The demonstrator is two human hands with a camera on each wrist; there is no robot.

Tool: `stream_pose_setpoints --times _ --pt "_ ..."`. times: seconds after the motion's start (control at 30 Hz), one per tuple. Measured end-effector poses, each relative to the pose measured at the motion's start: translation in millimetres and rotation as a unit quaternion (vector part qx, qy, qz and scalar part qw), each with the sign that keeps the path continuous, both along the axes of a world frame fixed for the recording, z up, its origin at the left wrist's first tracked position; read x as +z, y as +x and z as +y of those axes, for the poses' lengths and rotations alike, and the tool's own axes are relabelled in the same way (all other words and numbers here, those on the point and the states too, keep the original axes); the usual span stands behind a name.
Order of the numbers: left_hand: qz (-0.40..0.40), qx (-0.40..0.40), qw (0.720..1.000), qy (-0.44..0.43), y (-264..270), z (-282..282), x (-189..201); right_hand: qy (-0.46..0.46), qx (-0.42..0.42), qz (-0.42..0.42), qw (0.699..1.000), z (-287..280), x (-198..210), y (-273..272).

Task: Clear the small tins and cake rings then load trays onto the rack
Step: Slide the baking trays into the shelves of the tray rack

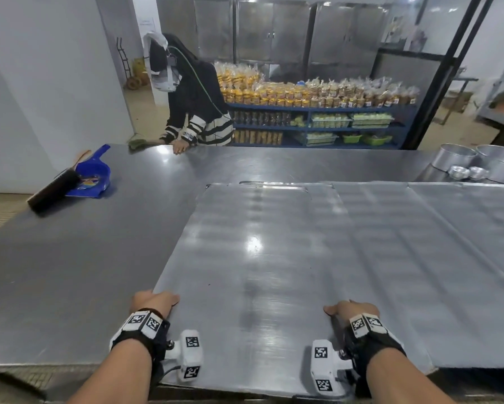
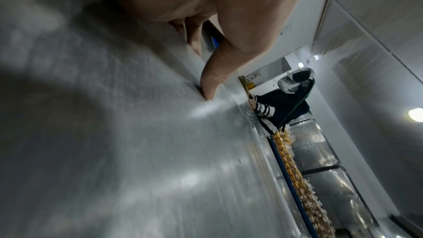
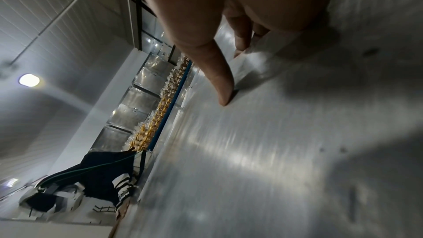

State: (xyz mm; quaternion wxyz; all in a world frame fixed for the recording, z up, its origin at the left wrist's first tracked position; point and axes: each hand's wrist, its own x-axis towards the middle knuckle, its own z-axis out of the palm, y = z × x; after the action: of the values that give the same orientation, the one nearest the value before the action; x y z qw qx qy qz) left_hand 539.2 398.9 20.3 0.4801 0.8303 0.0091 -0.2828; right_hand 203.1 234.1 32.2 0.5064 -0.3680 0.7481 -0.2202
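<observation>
A large flat metal tray (image 1: 259, 252) lies on the steel table (image 1: 70, 272), its near end hanging past the table's front edge. My left hand (image 1: 154, 301) grips the tray's left edge near the front, thumb (image 2: 210, 86) pressed on top and fingers tucked under. Across from it, my right hand (image 1: 351, 309) holds the right edge the same way, thumb (image 3: 224, 88) on the tray face. More flat trays (image 1: 463, 228) overlap to the right. Cake rings (image 1: 454, 156) and small tins (image 1: 460, 172) stand at the far right corner.
A blue dustpan (image 1: 93, 176) and a black brush (image 1: 54, 189) lie at the table's left side. Another person (image 1: 192, 112) leans on the far edge with a cloth. Blue shelves (image 1: 317, 109) of packed goods stand behind.
</observation>
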Motion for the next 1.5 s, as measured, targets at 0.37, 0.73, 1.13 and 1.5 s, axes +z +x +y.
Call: stream_pose_setpoints --times 0.37,0.73,1.13,1.5 --pt "-0.021 -0.066 0.998 -0.01 -27.8 -30.0 6.7 -0.018 -0.109 -0.046 0.993 13.5 -3.8 -50.7" --pt "-0.042 -0.209 0.976 -0.041 -173.1 -100.9 28.6 -0.035 -0.248 -0.034 0.967 38.4 24.2 -200.5" --pt "-0.007 -0.376 0.926 -0.029 -390.0 -181.7 17.7 -0.042 -0.426 -0.037 0.903 117.5 36.2 -399.9" --pt "0.02 -0.512 0.858 -0.033 -603.9 -225.0 -33.7 -0.045 -0.551 0.012 0.833 226.2 31.2 -541.8"
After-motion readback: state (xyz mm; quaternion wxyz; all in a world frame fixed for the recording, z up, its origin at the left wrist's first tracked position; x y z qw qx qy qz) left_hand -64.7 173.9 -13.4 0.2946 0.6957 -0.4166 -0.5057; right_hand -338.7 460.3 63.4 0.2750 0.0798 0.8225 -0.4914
